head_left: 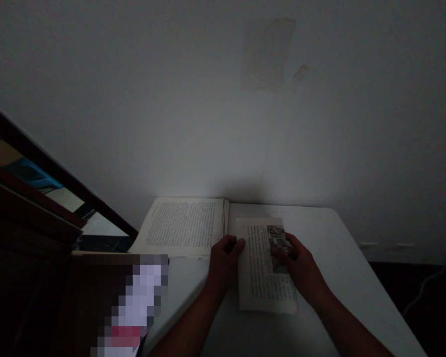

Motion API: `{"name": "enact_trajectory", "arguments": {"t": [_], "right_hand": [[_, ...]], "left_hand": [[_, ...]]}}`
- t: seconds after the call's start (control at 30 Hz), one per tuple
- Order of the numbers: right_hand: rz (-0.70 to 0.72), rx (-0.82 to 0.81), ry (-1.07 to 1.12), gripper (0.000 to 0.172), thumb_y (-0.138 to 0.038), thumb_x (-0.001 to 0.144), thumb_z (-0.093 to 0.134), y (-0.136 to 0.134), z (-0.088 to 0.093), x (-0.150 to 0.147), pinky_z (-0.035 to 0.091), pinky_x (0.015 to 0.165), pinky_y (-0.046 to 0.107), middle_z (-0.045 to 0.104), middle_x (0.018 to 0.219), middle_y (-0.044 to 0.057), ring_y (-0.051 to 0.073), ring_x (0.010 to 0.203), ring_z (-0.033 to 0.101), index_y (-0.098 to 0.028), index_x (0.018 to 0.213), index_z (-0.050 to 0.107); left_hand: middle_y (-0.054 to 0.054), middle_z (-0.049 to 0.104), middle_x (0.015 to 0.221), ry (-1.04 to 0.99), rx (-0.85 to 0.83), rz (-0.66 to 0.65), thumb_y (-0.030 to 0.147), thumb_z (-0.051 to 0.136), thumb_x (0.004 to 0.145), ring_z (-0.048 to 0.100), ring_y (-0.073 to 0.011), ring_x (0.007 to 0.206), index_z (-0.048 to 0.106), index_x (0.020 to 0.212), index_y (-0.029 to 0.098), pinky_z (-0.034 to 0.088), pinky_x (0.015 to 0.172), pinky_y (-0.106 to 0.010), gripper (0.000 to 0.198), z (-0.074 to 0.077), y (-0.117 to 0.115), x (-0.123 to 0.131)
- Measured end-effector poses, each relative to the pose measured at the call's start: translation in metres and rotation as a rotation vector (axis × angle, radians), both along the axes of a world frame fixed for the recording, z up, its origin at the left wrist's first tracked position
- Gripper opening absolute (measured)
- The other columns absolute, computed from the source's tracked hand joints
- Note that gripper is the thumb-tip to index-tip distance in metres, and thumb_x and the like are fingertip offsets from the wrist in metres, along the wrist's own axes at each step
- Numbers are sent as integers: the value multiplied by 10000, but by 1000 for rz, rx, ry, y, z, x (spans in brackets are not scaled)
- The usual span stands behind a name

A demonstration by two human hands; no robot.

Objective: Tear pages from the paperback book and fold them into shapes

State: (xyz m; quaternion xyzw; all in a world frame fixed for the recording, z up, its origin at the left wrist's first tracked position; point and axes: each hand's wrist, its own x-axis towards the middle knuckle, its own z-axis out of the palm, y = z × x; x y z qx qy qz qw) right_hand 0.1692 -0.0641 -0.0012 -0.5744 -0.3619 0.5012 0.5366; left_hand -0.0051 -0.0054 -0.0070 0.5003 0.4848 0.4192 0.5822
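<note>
Over a white table I hold a loose printed page (258,292), with columns of text and a dark picture at its upper right. My left hand (225,260) is closed at the page's left edge, its thumb lying on the margin. On the right edge, my right hand (295,260) pinches the page, thumb over the picture and the other fingers partly hidden behind. A stack of printed pages (184,225) lies at the back left of the table, text side up, just beyond my left hand.
The white table (319,223) stands against a grey wall (171,99) with a peeled patch (267,54). At the left are dark wooden furniture (26,248) and a blurred-out pale area (137,302). A thin cable (423,287) hangs at the right.
</note>
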Motion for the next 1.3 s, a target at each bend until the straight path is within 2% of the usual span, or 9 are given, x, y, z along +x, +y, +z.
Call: {"name": "enact_trajectory", "arguments": {"t": [0.47,0.73,1.3], "right_hand": [[23,-10,18,492,-438,706,682,-1,4,0,551,617,342,717,829,45,246,720,686,-210,1103,500],[66,-24,125,623,-402,633,746,-1,5,3,556,619,378,712,856,45,252,721,682,-230,1154,450],[47,-4,153,489,-272,627,758,0,7,4,552,640,361,723,826,35,236,705,685,-202,1052,526]], "left_hand": [[-15,599,638,-34,-19,-14,411,644,703,541,-141,590,581,681,143,427,556,-246,276,3,0,0],[-14,594,644,-40,-16,-12,407,652,699,547,-146,606,580,681,141,433,563,-245,276,5,-1,1],[-5,584,645,-84,-38,-36,398,640,729,528,-130,584,577,699,143,413,555,-238,264,0,-3,1]]}}
